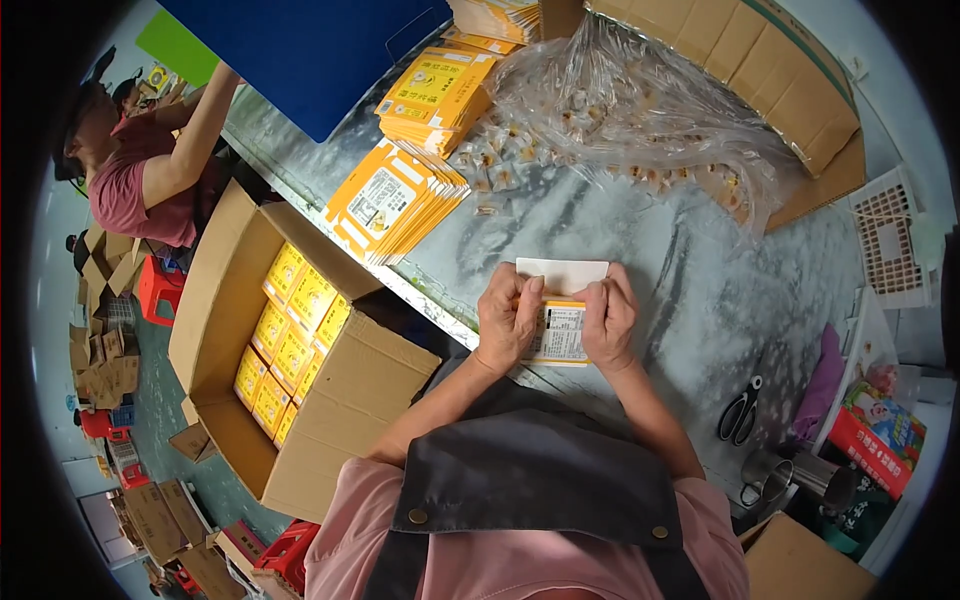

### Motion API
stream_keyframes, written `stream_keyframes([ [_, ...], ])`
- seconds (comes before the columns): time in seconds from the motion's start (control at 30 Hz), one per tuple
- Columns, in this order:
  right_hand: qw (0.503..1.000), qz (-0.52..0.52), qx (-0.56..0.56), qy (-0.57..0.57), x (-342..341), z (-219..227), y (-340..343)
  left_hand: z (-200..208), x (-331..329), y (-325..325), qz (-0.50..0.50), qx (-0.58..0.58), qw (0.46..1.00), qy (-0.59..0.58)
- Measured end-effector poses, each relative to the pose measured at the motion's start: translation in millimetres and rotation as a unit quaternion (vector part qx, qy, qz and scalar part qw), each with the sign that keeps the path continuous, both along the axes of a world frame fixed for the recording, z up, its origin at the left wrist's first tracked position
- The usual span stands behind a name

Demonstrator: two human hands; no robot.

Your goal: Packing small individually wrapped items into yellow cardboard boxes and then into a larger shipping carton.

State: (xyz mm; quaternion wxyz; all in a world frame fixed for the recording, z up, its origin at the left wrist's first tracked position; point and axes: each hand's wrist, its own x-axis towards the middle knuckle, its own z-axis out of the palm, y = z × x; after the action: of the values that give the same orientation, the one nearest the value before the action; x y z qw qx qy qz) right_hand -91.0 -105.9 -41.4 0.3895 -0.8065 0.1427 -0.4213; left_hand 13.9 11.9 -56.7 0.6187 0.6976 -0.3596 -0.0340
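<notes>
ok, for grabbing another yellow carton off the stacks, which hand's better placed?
Left hand, likely: nearer the stacked yellow cartons. The right hand is farther, though both hold the white-flapped carton.

Right of the right hand (610, 320), tabletop (715, 290) lies free — plastic bag (640, 105) blocks beyond, scissors (746, 408) nearer.

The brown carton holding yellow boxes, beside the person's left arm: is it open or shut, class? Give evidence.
Open: the carton has its top uncovered, and yellow boxes show inside.

From the wearer's head, one wide fisheye view looks down at the nearby hands (508, 315) (610, 318) and tabletop (680, 290)
</notes>
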Motion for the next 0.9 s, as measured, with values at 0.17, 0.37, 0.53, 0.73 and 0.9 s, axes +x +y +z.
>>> stream_keyframes([
  [0.17,0.995,-0.003,0.080,0.061,0,-10,0,0,-2,0,-0.038,0.000,0.999,0.028],
  [0.37,0.988,-0.011,0.154,-0.029,6,1,5,14,-10,-3,-0.045,-0.086,0.994,0.053],
  [0.53,0.994,0.024,0.102,-0.018,3,15,9,28,-1,9,-0.099,-0.082,0.992,-0.015],
  [0.73,0.994,0.036,0.098,-0.015,4,31,21,38,5,21,-0.067,-0.076,0.988,-0.114],
  [0.9,0.996,0.021,0.052,0.063,9,34,27,33,11,35,-0.041,-0.057,0.995,-0.068],
])
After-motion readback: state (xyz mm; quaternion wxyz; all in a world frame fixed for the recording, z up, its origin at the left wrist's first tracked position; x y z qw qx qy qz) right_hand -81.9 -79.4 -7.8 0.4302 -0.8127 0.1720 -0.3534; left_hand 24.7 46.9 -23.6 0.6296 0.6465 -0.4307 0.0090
